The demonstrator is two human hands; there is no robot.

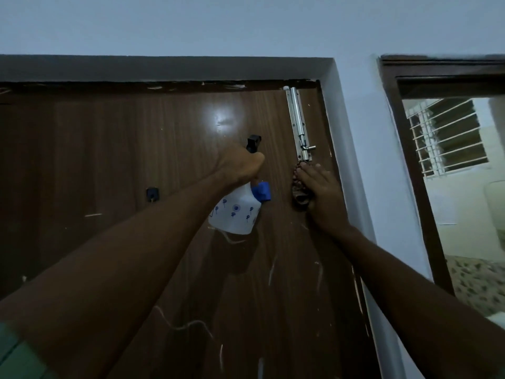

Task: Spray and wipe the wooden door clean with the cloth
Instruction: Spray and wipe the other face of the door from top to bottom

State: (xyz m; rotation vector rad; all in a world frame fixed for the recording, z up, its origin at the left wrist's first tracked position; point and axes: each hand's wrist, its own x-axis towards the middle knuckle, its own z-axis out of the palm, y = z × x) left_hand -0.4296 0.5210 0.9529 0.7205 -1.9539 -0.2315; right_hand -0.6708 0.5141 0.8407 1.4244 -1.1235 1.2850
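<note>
Dim room, pale wall [246, 28] across the top of the frame, brown wooden door [109, 138] filling the centre and left. Door has a glossy glare spot upper centre and pale scuff marks and streaks across its lower half. Silver bolt [297, 124] runs vertically near the door's upper right edge, its handle sticking out to the right at the lower end. Small dark hook [152, 194] sits on the door at centre left.

Left hand [240, 165], arm reaching up from lower left, grips the neck of a spray bottle [235, 212] at frame centre, fingers curled round it. Bottle body is white with small blue prints, hanging below the hand, tilted; black nozzle [253, 142] pokes above the hand, pointing at the door. Blue part [261, 191] shows at the bottle's neck, just right of the hand. Whether the nozzle touches the door, cannot tell.

Right hand [317, 190], arm coming from lower right, presses a dark patterned cloth [299, 187] flat against the door just below the bolt. Fingers lie straight and together, tips pointing up and near the bolt's lower end. Cloth mostly hidden under the palm, only its left edge showing.

Right of frame: white door frame edge [352, 165], then a dark-framed window [448, 138] with white horizontal bars. Green sleeve [16, 356] at the lower left corner.
</note>
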